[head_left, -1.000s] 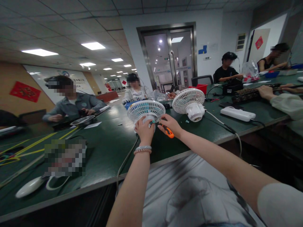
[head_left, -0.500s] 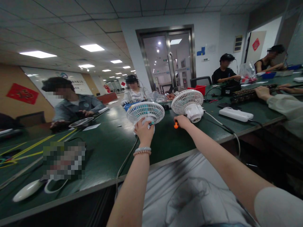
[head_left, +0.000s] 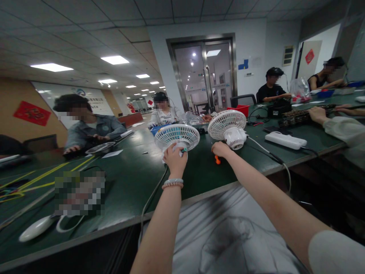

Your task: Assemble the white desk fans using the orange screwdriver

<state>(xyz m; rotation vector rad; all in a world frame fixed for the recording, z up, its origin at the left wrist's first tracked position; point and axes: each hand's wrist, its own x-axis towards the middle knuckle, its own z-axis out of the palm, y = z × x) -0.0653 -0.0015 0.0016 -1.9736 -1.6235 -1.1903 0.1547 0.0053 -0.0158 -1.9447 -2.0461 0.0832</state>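
Your left hand (head_left: 175, 160) gripped the small fan (head_left: 176, 137), which looked light and bendy, by its hard back above the green surface (head_left: 128, 179), and your right hand (head_left: 221, 149) was closed on the orange screwdriver (head_left: 217, 160).

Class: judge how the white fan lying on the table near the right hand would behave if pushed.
The white fan is mostly thin plastic grille, so probably light and easy to slide. It rests tilted on its rounded housing, so it may rock or tip. Its cord trails over the table edge and would likely drag.
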